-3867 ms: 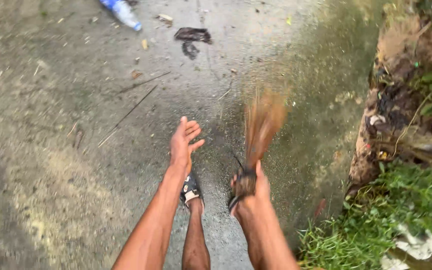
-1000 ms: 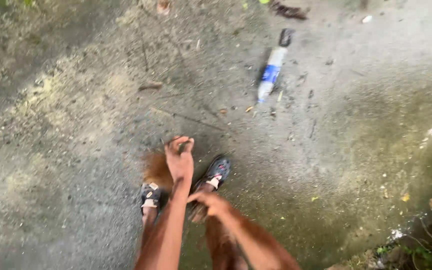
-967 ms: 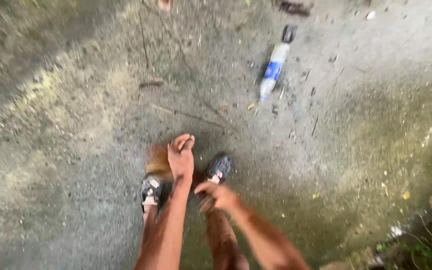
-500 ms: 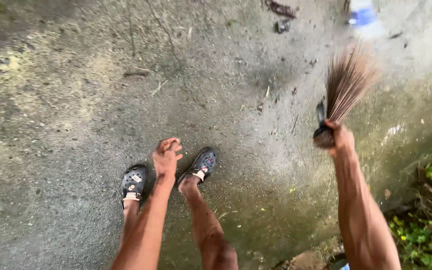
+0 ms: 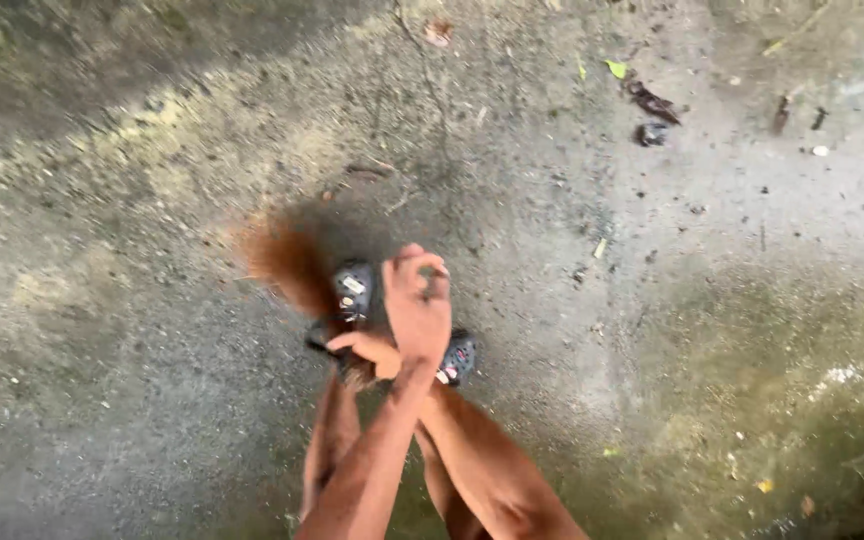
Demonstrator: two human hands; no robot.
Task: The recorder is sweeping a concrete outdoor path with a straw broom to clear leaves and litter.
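My right hand (image 5: 370, 350) is shut on the bound end of a short brown stick broom. It reaches across my body to the left, under my left arm. The broom's bristles (image 5: 284, 262) fan out blurred up and to the left, low over the wet concrete ground (image 5: 132, 330). My left hand (image 5: 418, 302) hangs above my feet with its fingers loosely curled and holds nothing. Below the hands are my two dark clogs, one (image 5: 353, 288) forward and one (image 5: 458, 357) partly hidden by my arms.
Litter lies on the concrete at the upper right: dark scraps (image 5: 651, 101), a small dark lump (image 5: 649, 133), a green leaf (image 5: 617, 68). A dry leaf (image 5: 439, 32) and a twig (image 5: 367, 168) lie farther up. A greenish mossy patch (image 5: 812, 400) covers the lower right.
My right hand has swung the broom from far right, bristles up, across to the left in front of my feet. The view has shifted; the bottle and the plants are out of sight.
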